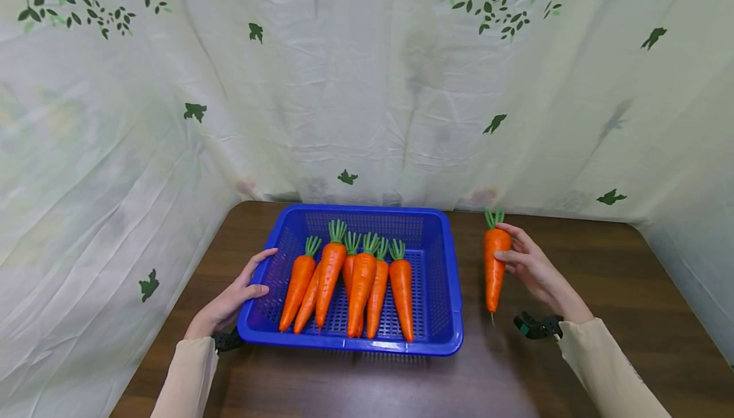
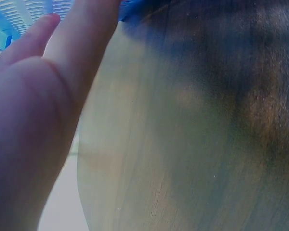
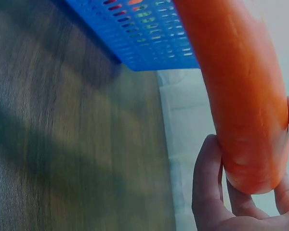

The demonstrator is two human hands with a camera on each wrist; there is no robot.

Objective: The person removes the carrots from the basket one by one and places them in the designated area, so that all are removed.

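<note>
A blue plastic basket (image 1: 453, 278) with slotted walls stands on the table, several orange carrots (image 1: 362, 284) with green stem tops lying inside it. At its left rim, my left hand (image 1: 232, 294) holds the basket, thumb and forefinger over the edge and the other fingers hidden. In the left wrist view this hand (image 2: 62, 72) reaches up to the slotted wall. Right of the basket, my right hand (image 1: 530, 262) pinches one carrot (image 1: 495, 262) near its thick end, tip pointing down. Close up, the thumb and fingers surround the carrot's (image 3: 245, 106) blunt end.
The brown wooden table (image 1: 602, 265) extends on both sides of the basket. A pale curtain (image 1: 373, 118) printed with green leaves hangs behind the table and along its sides. Black wrist straps (image 1: 539, 325) sit at both wrists, below cream sleeves (image 1: 608, 367).
</note>
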